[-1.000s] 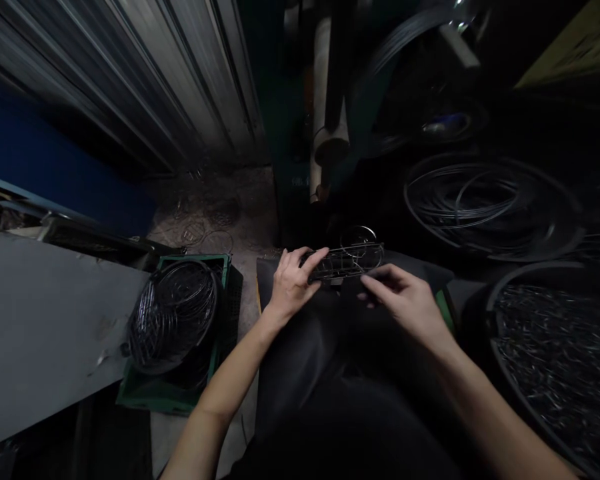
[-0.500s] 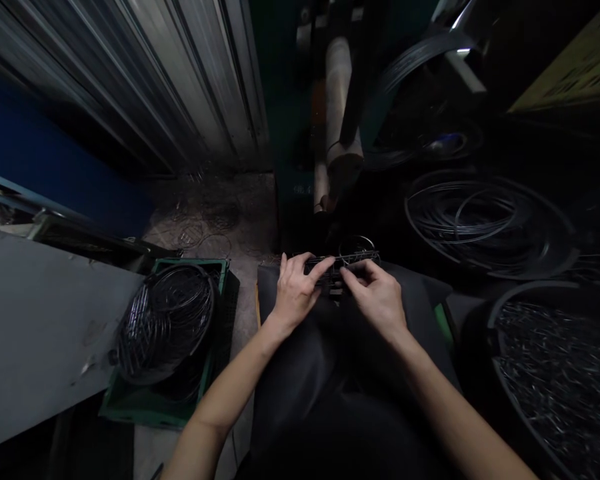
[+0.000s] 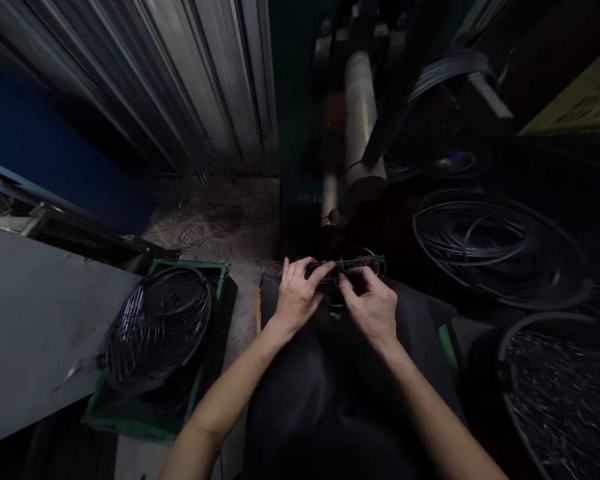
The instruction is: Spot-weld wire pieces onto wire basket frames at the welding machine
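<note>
To your left, the green crate (image 3: pixel 125 427) holds a dark round basin (image 3: pixel 212 313), which sits tilted inside it, full of dark wire loops (image 3: pixel 173 297) and rows of bent wire. To your right, a wide, shallow round basin (image 3: pixel 447 285) has a coil of wire (image 3: pixel 473 252) lying in it, turns stacked loosely with one loop crossing over the rest. Nearer you on that side, a dark tub (image 3: pixel 504 357) is heaped with small, thin metal pieces (image 3: pixel 570 393).

The thing in your hands is a slim wire frame (image 3: pixel 360 261), dark with a dull shine, its long wires running side by side and a rounded loop showing at its right end. It lies crosswise in front of you, just above the far edge of the dark cloth (image 3: pixel 300 393) over your lap. Your left hand (image 3: pixel 299 293) is clamped on the frame's left part, thumb below and fingers over it. Your right hand (image 3: pixel 373 308) pinches it near the middle with thumb and forefinger; the shadow hides exactly which wire.
</note>
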Available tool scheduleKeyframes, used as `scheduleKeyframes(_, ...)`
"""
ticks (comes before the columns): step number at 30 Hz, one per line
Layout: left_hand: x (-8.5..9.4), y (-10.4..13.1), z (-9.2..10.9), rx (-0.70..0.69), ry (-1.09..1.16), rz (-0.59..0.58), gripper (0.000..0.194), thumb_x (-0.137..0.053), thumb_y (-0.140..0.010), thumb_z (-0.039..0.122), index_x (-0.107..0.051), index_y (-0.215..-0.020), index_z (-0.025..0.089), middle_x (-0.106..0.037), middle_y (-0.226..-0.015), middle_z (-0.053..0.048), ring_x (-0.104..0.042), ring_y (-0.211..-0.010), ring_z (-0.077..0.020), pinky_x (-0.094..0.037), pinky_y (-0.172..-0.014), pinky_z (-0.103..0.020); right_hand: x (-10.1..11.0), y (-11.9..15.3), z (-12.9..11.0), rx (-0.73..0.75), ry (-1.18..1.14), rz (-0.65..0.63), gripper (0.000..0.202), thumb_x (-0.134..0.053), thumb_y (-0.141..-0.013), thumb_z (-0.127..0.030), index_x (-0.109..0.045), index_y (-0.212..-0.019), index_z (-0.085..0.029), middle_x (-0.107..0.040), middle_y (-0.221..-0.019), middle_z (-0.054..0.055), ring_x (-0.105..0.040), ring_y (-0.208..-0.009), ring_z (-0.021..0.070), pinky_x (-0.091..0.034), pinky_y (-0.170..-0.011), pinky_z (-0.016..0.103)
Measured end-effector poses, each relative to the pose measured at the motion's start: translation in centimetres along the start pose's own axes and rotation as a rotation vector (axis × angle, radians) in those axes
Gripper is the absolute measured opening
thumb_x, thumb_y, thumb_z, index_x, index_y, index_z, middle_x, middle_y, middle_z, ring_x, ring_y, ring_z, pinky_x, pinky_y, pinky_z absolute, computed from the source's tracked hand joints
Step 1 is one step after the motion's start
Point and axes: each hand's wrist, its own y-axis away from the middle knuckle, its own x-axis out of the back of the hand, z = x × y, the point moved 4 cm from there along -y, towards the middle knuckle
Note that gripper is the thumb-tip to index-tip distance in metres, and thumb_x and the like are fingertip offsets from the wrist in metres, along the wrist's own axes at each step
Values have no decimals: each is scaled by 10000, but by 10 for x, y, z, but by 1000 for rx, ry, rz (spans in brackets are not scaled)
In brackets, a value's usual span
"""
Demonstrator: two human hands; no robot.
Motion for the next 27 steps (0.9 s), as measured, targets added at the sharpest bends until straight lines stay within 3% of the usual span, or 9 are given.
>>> scheduleKeyframes(27,-2,-42,-19,-34,82,127,527,-609,-808,164,-477,-1301,294,-504,-1212,-61,-518,-1161,-209,-294,-1124,-536,-2,-46,-10,287,97,91,143,-556,-849,-313,-581,-802,-180,-610,-722,12,-565,-630,125,-452,-618,238)
